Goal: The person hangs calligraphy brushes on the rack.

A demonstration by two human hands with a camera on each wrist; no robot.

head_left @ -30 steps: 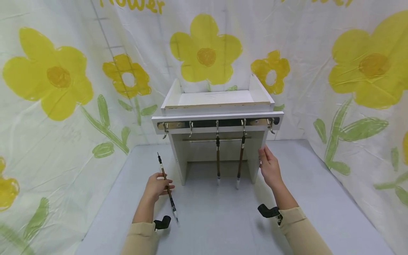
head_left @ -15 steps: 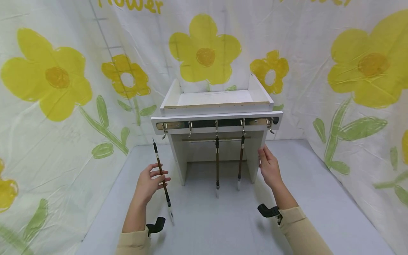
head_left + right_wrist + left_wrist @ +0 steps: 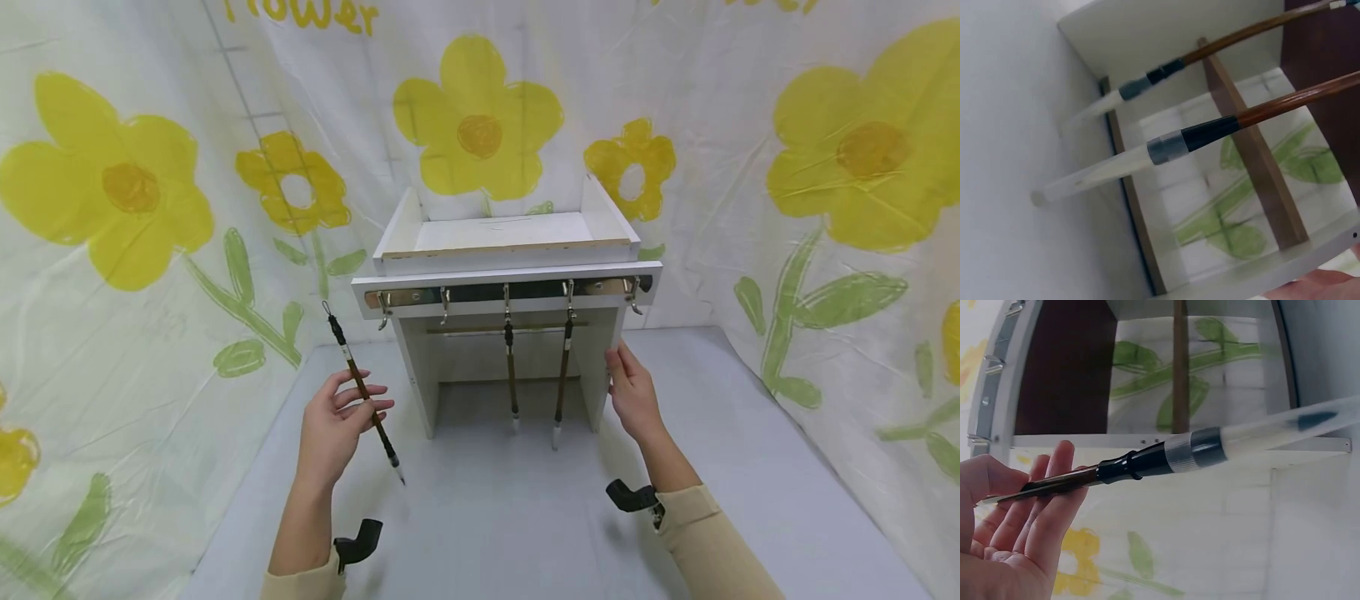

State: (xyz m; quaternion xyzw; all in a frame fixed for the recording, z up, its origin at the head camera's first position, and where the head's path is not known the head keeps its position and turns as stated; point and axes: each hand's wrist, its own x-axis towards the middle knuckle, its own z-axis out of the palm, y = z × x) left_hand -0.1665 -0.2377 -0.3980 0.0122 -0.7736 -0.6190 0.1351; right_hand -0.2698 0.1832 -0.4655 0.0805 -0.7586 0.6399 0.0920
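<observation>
My left hand [image 3: 330,433] holds a calligraphy brush [image 3: 379,428] with a dark brown handle, left of the white shelf rack [image 3: 411,367]. A thin loop sticks out of the brush's upper end; its lower end points down to the right. In the left wrist view, the thumb pinches the handle [image 3: 1069,482] against the fingers, and a clear cap covers the dark-tipped bristles. On the rack's right side panel rests my right hand [image 3: 633,396], gripping its front edge with thumb and fingers. Two capped brushes, a middle one [image 3: 512,367] and a right one [image 3: 564,367], hang from hooks.
A metal rail [image 3: 416,297] with several hooks runs along the rack's front; the two left hooks and the far right one bear nothing. Below it a thin crossbar [image 3: 465,330] spans the opening. The rack stands on a pale table [image 3: 495,533] before a flower-printed curtain [image 3: 300,83].
My left hand has risen and shifted left with the brush, lifting its loop end towards the hook rail's height. The hanging brushes sway slightly. The right hand stays on the side panel.
</observation>
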